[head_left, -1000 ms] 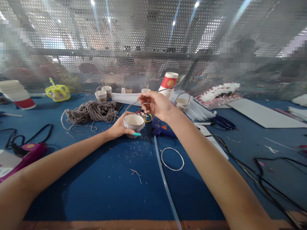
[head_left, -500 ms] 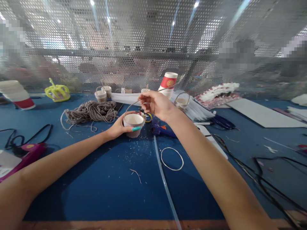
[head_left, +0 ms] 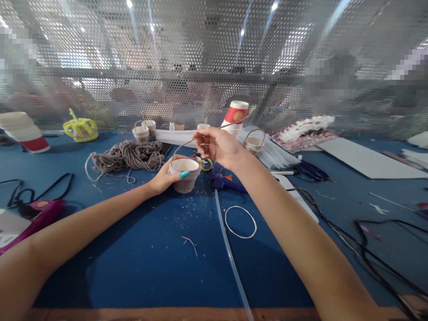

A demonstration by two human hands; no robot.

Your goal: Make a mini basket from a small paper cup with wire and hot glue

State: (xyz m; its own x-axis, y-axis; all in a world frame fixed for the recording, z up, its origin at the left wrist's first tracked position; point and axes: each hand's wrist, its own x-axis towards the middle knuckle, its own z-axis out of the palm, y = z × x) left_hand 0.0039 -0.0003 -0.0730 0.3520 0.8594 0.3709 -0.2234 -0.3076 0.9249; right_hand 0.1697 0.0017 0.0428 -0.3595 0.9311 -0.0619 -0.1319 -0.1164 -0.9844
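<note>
My left hand (head_left: 165, 177) is closed around a small cord-wrapped paper cup (head_left: 185, 182), thumb across its front near the rim. From the cup's left rim a thin grey cord (head_left: 181, 146) arches up to my right hand (head_left: 216, 145), which pinches it above and to the right of the cup. The cord's free end sticks out behind that hand. Below my right wrist lies a blue glue gun (head_left: 222, 180) with a long clear glue stick (head_left: 230, 252) trailing toward me. Yellow-handled scissors (head_left: 206, 165) lie just behind the cup, partly hidden.
A heap of grey cord (head_left: 129, 156) lies left, near a yellow basket-like piece (head_left: 80, 128). Stacked red-and-white cups (head_left: 236, 117) and a small handled basket (head_left: 254, 142) stand behind. A white ring (head_left: 240, 222) lies in front. Black cables (head_left: 364, 254) cross the right side.
The cup has shifted slightly left and turned a little in my left hand, whose thumb now sits higher on it. My right hand stays nearly in place, still pinching the cord.
</note>
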